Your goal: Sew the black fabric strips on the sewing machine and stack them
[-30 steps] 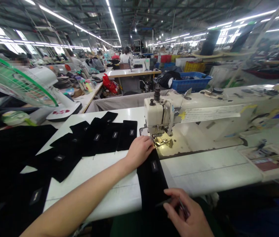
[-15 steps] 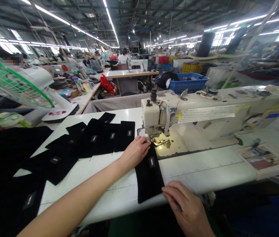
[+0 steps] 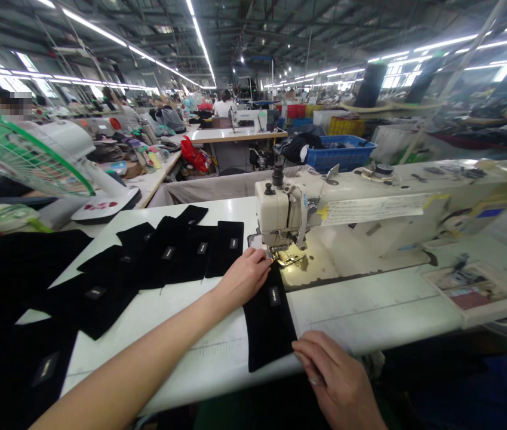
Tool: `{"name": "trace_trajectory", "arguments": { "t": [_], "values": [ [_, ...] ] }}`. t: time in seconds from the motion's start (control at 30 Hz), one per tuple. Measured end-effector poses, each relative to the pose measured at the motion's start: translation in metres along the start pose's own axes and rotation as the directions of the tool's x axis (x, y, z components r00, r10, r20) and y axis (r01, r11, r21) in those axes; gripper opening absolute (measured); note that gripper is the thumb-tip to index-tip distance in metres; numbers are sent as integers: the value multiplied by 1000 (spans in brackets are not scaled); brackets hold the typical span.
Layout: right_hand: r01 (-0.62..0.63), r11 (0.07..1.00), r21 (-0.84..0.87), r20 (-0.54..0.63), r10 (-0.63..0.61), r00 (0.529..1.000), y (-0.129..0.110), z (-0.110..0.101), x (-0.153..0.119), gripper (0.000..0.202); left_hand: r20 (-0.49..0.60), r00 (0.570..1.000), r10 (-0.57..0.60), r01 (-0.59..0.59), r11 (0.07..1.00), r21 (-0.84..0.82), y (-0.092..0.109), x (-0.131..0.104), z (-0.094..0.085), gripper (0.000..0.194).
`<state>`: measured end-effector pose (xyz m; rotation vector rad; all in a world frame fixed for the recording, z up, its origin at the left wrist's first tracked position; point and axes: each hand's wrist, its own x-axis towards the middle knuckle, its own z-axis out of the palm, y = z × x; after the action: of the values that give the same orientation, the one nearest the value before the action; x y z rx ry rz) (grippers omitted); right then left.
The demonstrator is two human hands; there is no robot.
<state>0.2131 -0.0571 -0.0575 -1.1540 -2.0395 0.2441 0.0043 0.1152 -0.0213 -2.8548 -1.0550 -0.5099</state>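
Observation:
A black fabric piece with a small label (image 3: 271, 325) lies on the pale sewing table, its far end at the presser foot of the white sewing machine (image 3: 275, 206). My left hand (image 3: 248, 275) is closed on the piece's far left edge, close beside the needle area; the fingertips are partly hidden there. At the near right corner, my right hand (image 3: 336, 373) pinches the same fabric between thumb and fingers. Left of my left hand, several labelled black pieces (image 3: 190, 254) lie overlapping on the table.
A green-rimmed fan (image 3: 24, 149) stands at the left. An open tray (image 3: 468, 289) of small items sits at the table's right. Behind the machine are a blue basket (image 3: 340, 156) and another sewing table. People sit farther back.
The whole view has shifted slightly. Both hands keep their hold on the black fabric, with no clear movement relative to the machine.

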Motion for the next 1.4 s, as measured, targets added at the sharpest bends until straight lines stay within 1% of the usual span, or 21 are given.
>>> {"name": "trace_trajectory", "arguments": {
  "t": [0.07, 0.2, 0.4, 0.53, 0.7, 0.77, 0.87, 0.93, 1.03, 1.1, 1.2, 1.4],
  "values": [
    [1, 1000, -1, 17, -1, 1000, 2, 1, -2, 25, 13, 1000, 1, -2, 1000, 18, 1, 1, -1, 22],
    [-12, 1000, 0, 4, 12, 1000, 2, 1, 0, 25, 30, 999, 12, -13, 999, 36, 1, 2, -4, 23],
    [-6, 1000, -2, -65, 6, 998, -6, 0, 11, 24, 50, 998, 22, -24, 999, 43, -1, 4, -7, 24],
    [-36, 999, -16, -49, 35, 998, -8, -1, 15, 23, 59, 998, 23, -26, 998, 49, -3, 5, -7, 24],
    [-9, 998, -56, -40, 7, 999, -6, -1, 12, 28, 93, 996, 9, -15, 997, 71, -5, 8, -10, 23],
    [38, 994, -102, -47, -43, 998, -5, -1, 8, 33, 102, 995, -4, -5, 996, 87, -2, 7, -13, 23],
    [134, 979, -154, -48, -143, 989, -1, -2, 2, 40, 73, 997, 8, -13, 997, 71, 13, -5, -21, 24],
    [161, 972, -172, -31, -169, 985, 1, -4, 0, 40, 44, 995, 86, -85, 996, -21, 33, -19, -28, 22],
    [172, 967, -188, -3, -175, 985, 3, -7, -1, 39, 51, 961, 273, -259, 945, -199, 65, -46, -38, 17],
    [173, 967, -189, 4, -175, 985, 3, -9, 0, 38, 57, 949, 311, -290, 927, -237, 80, -61, -41, 16],
    [154, 973, -171, 15, -153, 988, 2, -10, 2, 37, 49, 955, 292, -274, 934, -228, 87, -71, -40, 19],
    [113, 984, -135, 39, -109, 993, 0, -11, 8, 36, 84, 955, 285, -260, 938, -230, 83, -68, -42, 22]
  ]
}}
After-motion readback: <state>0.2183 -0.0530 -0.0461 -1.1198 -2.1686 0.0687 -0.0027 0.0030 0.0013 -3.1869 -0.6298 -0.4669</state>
